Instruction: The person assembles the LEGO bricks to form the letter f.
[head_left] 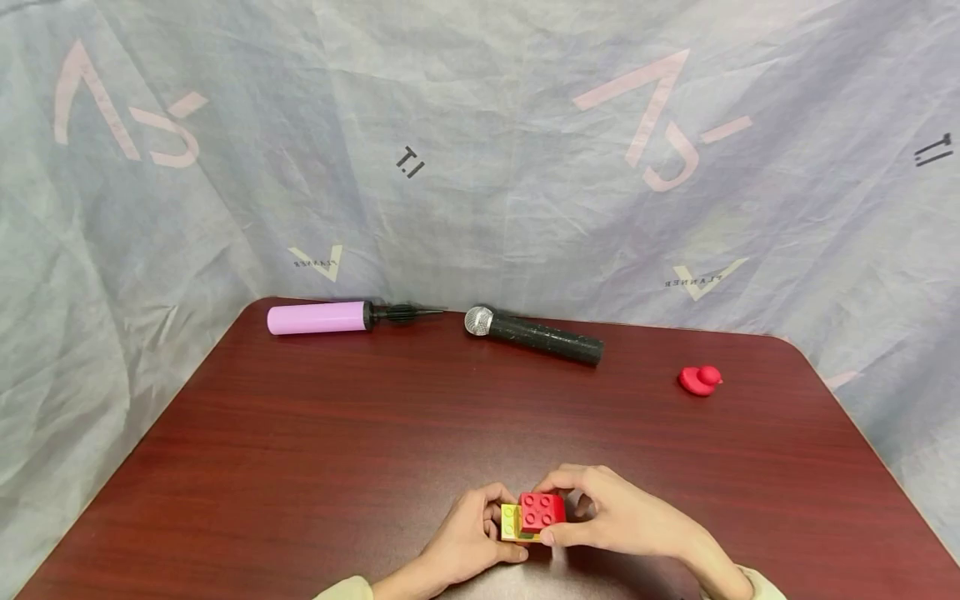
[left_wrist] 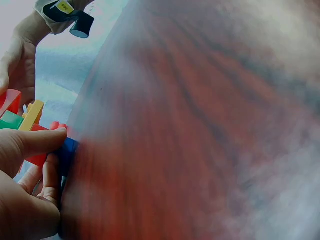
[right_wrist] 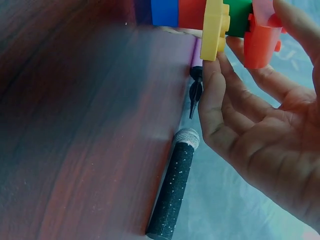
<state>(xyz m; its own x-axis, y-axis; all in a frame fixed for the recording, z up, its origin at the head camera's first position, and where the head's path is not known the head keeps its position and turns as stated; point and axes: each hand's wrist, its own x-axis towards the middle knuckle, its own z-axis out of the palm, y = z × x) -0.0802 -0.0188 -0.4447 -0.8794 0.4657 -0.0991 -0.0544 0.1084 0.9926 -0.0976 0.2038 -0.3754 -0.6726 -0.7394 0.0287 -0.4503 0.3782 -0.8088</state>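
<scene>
A stack of toy building blocks stands near the table's front edge, between both hands. From the bottom it has a blue block (right_wrist: 165, 12), a red block (right_wrist: 191, 14), a wider yellow block (right_wrist: 212, 31), a green block (right_wrist: 240, 18) and a flared red block (head_left: 538, 512) on top. My left hand (head_left: 467, 533) grips the lower part, thumb on one side and fingers curled on the other. On the right, my right hand (head_left: 630, 512) pinches the top red block between thumb and fingers, with a fingertip right at the yellow block's edge.
Along the back of the table lie a pink hand pump (head_left: 318, 318) with a black nozzle and a black microphone (head_left: 543, 337) with a silver head. A small red rubber duck (head_left: 700, 380) sits at the back right. A grey printed cloth (head_left: 480, 208) hangs behind.
</scene>
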